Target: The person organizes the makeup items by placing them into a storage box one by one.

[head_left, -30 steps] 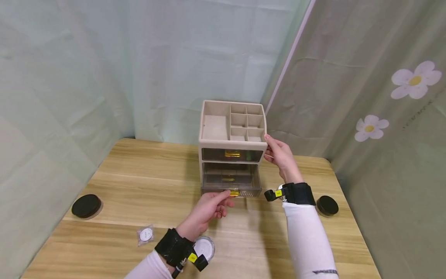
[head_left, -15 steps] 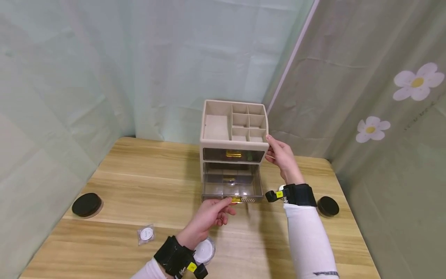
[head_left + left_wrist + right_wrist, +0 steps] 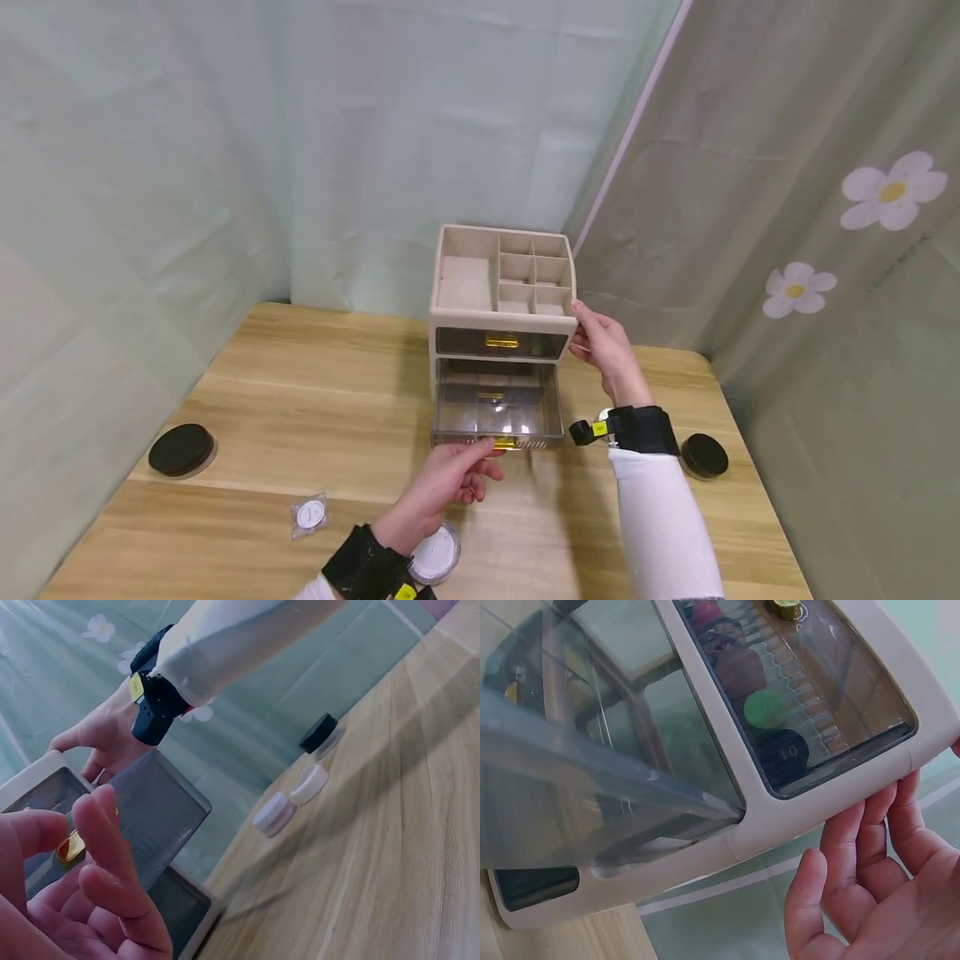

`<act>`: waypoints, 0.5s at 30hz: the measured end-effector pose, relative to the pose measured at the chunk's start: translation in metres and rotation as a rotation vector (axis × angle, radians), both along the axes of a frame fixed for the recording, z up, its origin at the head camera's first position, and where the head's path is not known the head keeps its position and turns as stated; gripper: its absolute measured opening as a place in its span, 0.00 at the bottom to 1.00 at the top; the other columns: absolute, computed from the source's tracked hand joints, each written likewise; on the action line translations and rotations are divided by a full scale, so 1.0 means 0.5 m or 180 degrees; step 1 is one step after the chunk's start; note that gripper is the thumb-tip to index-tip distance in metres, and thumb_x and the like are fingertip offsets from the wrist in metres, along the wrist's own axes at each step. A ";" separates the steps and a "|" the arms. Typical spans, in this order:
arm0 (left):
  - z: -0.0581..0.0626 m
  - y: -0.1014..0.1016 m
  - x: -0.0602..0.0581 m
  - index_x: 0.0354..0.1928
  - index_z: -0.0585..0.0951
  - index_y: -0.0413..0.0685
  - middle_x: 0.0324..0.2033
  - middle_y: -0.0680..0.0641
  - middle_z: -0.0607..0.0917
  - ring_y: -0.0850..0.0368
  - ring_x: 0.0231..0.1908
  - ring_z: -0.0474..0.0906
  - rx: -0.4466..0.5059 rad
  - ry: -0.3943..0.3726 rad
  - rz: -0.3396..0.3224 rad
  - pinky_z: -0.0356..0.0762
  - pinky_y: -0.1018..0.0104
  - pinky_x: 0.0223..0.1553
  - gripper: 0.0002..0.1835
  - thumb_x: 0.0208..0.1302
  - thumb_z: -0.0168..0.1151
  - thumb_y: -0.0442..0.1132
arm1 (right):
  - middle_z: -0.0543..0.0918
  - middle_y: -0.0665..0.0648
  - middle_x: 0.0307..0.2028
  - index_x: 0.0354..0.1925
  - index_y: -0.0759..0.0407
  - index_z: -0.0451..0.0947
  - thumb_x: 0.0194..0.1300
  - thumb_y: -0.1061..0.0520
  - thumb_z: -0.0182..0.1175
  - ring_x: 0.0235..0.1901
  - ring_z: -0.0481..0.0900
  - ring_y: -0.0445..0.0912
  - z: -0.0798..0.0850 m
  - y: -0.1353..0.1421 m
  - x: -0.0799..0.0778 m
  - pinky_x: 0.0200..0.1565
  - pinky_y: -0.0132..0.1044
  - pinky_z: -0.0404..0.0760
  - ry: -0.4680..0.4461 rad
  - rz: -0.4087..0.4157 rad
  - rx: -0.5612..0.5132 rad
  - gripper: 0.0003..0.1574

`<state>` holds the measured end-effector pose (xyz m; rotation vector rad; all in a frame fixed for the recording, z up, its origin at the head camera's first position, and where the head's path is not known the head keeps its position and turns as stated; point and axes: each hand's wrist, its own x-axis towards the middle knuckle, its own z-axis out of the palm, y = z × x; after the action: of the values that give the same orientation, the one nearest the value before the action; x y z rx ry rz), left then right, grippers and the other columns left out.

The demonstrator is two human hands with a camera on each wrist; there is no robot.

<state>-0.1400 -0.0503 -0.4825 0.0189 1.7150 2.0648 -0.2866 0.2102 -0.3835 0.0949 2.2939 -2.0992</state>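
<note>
A beige desktop organizer (image 3: 506, 316) has a compartmented top and smoky clear drawers. Its middle drawer (image 3: 517, 410) stands pulled out, with dividers showing inside. My left hand (image 3: 450, 479) pinches that drawer's gold handle (image 3: 71, 847) between thumb and fingers. Against the organizer's right side, near the top front corner, rest the fingertips of my right hand (image 3: 606, 343); in the right wrist view its fingers (image 3: 847, 847) lie along the side wall. Above, the closed top drawer (image 3: 825, 697) shows several small round coloured pieces through its front.
Black-lidded jars stand on the wooden table at left (image 3: 182, 450) and right (image 3: 703, 456). A white-lidded jar (image 3: 435, 553) sits by my left wrist, a small clear packet (image 3: 309, 516) left of it. White-lidded jars (image 3: 274, 815) are near my right forearm. Curtains (image 3: 420, 125) hang close behind.
My left hand has drawn the middle drawer further out, toward me. The right hand has stayed at the organizer's side. The view has tilted up slightly.
</note>
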 end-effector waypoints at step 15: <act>0.041 -0.181 0.016 0.60 0.85 0.36 0.41 0.45 0.90 0.61 0.25 0.78 -0.0655 0.0733 -0.0423 0.72 0.70 0.28 0.21 0.82 0.59 0.47 | 0.82 0.47 0.33 0.54 0.65 0.78 0.79 0.34 0.59 0.35 0.80 0.38 -0.007 0.011 0.000 0.44 0.32 0.83 -0.0014 -0.0062 -0.0061 0.34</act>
<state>-0.1319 -0.1409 -0.4619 0.3086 1.9981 1.8402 -0.2865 0.2157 -0.3870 0.1215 2.2791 -2.1275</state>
